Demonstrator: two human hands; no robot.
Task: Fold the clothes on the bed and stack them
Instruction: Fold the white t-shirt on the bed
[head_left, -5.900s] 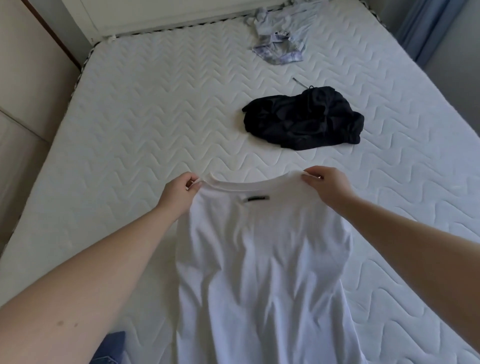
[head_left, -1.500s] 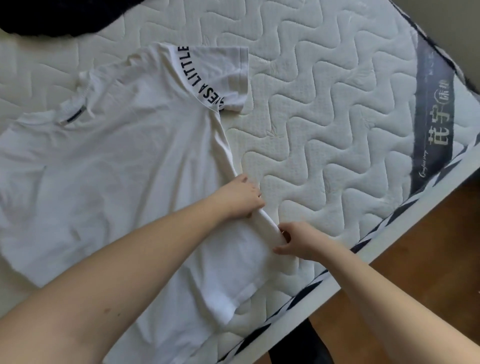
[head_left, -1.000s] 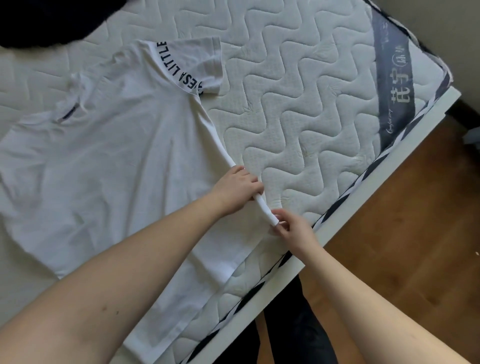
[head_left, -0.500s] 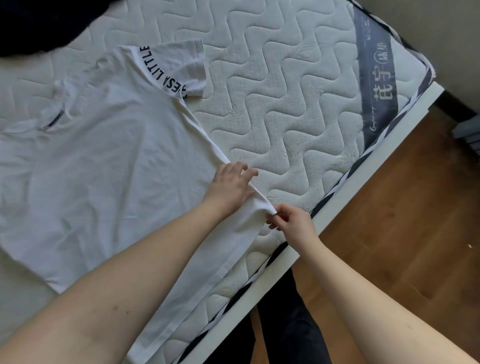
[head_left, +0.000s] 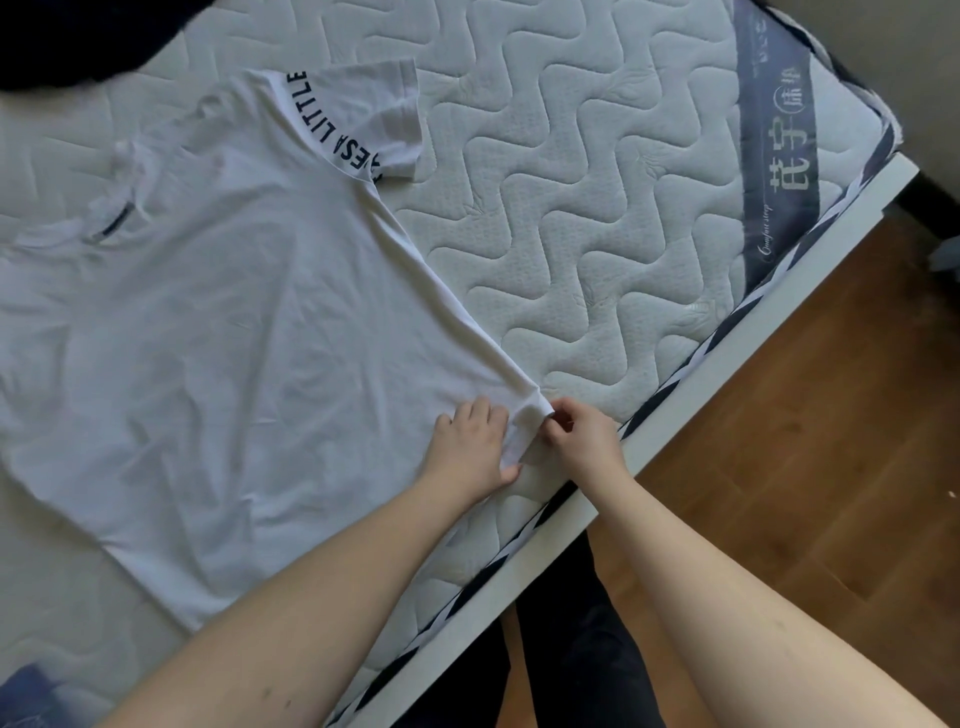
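A white T-shirt (head_left: 218, 332) lies spread flat on the quilted mattress (head_left: 597, 197), collar toward the upper left, black lettering across its right shoulder seam. My left hand (head_left: 470, 447) rests on the shirt's hem corner near the bed's edge, fingers together and thumb under the fabric edge. My right hand (head_left: 576, 434) pinches that same hem corner between thumb and fingers. A black garment (head_left: 67, 36) lies at the top left, partly cut off by the frame.
The bed's white frame edge (head_left: 691, 421) runs diagonally from the upper right to the bottom. Wooden floor (head_left: 831, 441) lies beyond it. My dark trouser legs (head_left: 582, 649) stand against the bed. A blue fabric piece (head_left: 26, 696) shows at the bottom left.
My left hand slid down the shirt's side edge to the hem corner. The edge now lies straight and taut. My right hand kept its pinch on the corner.
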